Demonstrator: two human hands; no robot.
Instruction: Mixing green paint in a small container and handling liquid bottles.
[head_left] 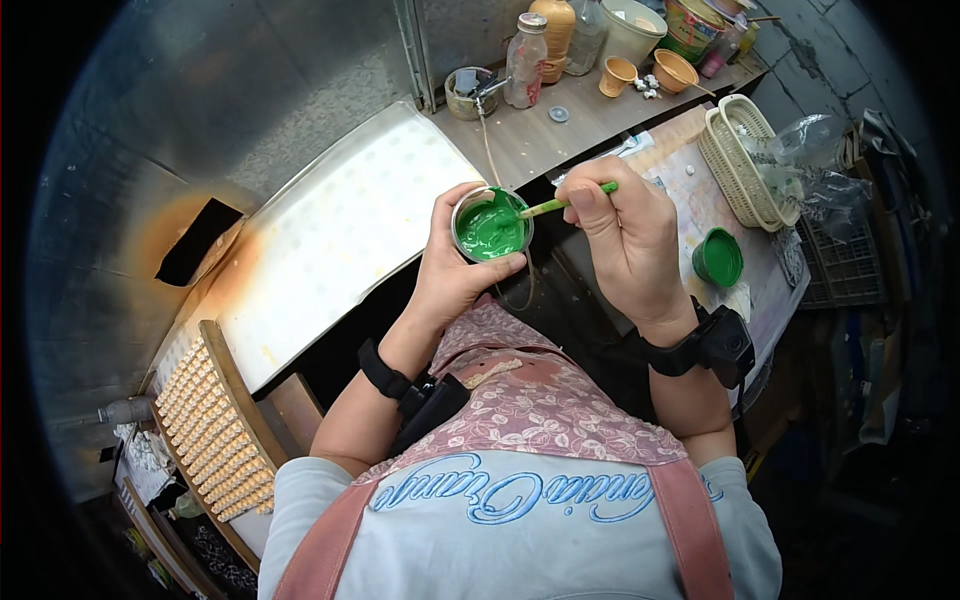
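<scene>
My left hand (455, 262) is wrapped round a small round cup of green paint (488, 232), held in front of my body with its mouth facing up. The thick paint is bright green and shows swirls. In my right hand (630, 240) is a thin stirring stick (558, 205), gripped between thumb and fingers. Its shaft is smeared green, and its lower end dips into the paint, so I cannot see the tip. A second green paint container (718, 257) stands on the table to the right of my right hand.
To the left lies a white-covered work surface (340, 230); a tray of small orange-and-white pieces (215, 430) stands nearer. Bottles (525, 62), a white bucket (632, 30) and orange cups (618, 76) line the back shelf. A cream plastic basket (735, 165) with clear bags sits at right.
</scene>
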